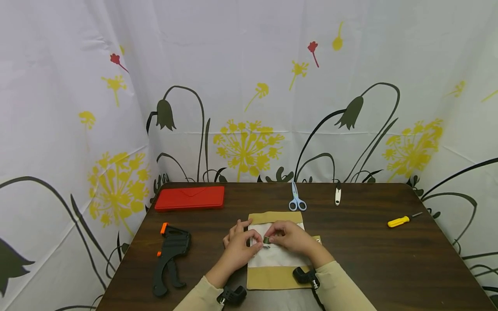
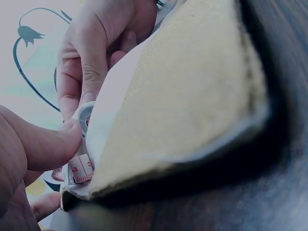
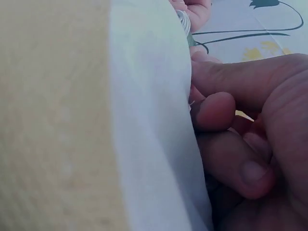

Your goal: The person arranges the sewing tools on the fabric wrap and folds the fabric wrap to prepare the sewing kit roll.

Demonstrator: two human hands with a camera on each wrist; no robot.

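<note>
A tan-and-white fabric case (image 1: 274,277) lies spread open on the table under both hands. My right hand (image 1: 289,237) pinches a small green thread spool (image 1: 266,239) between thumb and fingers over its white middle. The spool's round grey end (image 2: 85,119) shows in the left wrist view. My left hand (image 1: 240,249) has thumb and forefinger bent together beside the spool, seemingly pinching a white strip of the case; the fingertips partly hide the contact. A rolled white tape measure (image 2: 82,169) with red marks sits just below the left thumb, at the case.
Light blue scissors (image 1: 297,199) and a white-handled small tool (image 1: 337,195) lie beyond the case. A red pouch (image 1: 189,198) is at the back left, a black clamp (image 1: 171,257) with orange pads at the left. A yellow screwdriver (image 1: 400,221) lies at the right.
</note>
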